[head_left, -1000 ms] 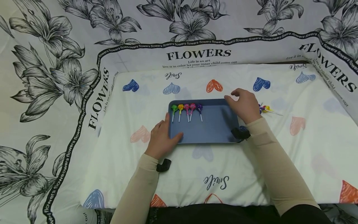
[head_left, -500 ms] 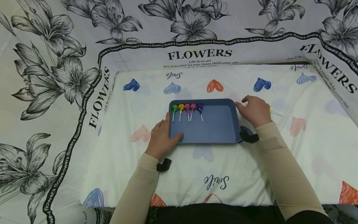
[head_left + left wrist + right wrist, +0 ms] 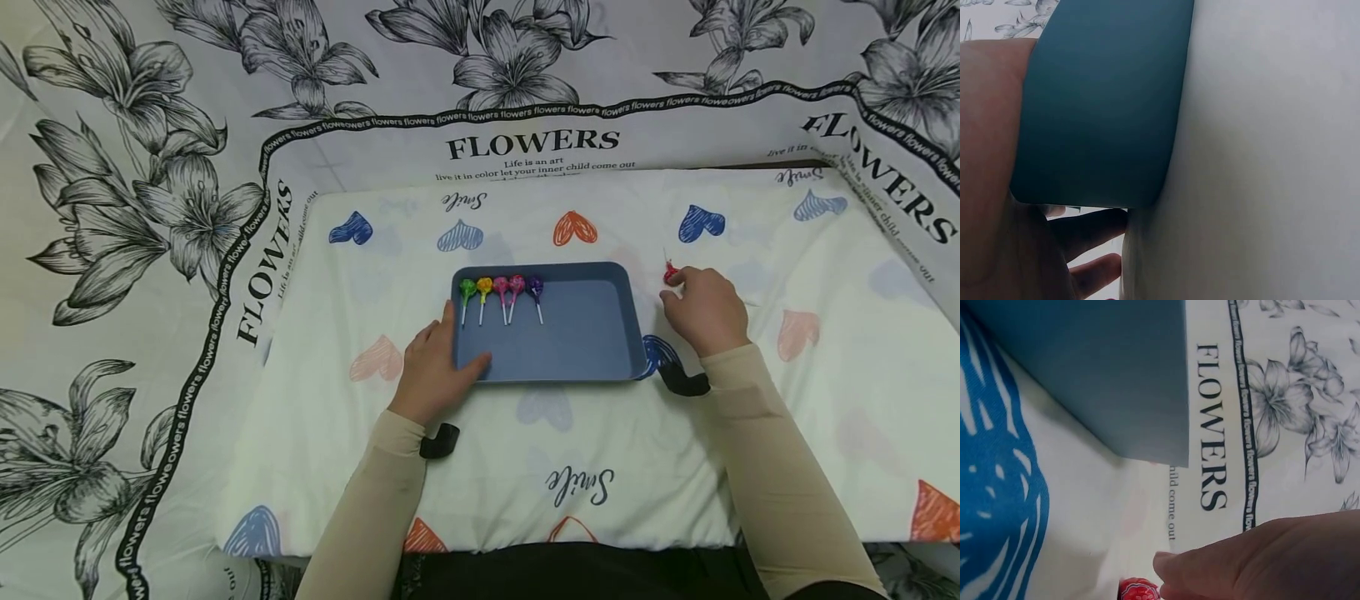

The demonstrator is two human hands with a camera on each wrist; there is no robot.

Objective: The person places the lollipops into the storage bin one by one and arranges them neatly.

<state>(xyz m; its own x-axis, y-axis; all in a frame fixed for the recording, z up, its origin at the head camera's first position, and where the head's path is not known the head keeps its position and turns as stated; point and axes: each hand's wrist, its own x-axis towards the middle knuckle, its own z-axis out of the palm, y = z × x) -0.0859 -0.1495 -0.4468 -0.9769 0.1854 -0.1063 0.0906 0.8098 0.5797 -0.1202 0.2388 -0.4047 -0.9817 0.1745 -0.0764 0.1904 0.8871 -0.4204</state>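
- Left hand (image 3: pixel 435 367) is spread wide against the left end of the tray (image 3: pixel 577 333); a red lollipop (image 3: pixel 670 273) is pinched by the right hand (image 3: pixel 707 312).
- On the counter (image 3: pixel 480 467), the tray is laid flat.
- Five lollipops (image 3: pixel 501 287) are lined up at its far left.
- The red lollipop is held just right of the tray.
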